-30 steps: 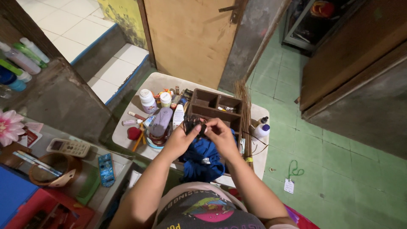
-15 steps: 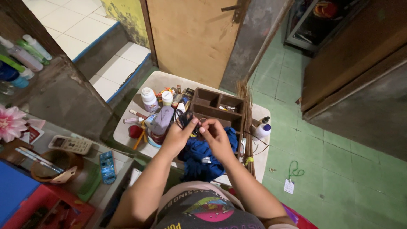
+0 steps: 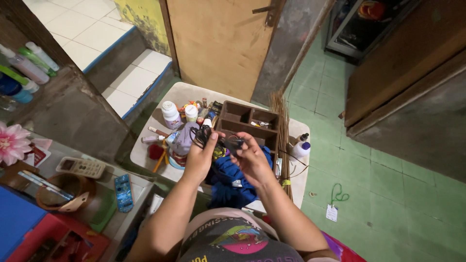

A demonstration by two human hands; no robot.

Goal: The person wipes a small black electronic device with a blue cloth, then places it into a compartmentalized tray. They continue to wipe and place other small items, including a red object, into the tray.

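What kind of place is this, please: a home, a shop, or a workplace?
Most likely a room in a home. A small table crowded with toiletry bottles and a wooden organiser stands on a green tiled floor; a broom leans beside it, and a remote control lies nearby.

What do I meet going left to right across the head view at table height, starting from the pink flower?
Pink flower → remote control → blue phone-like item → left hand → right hand → broom bristles → white bottle → green cord with tag on the floor.
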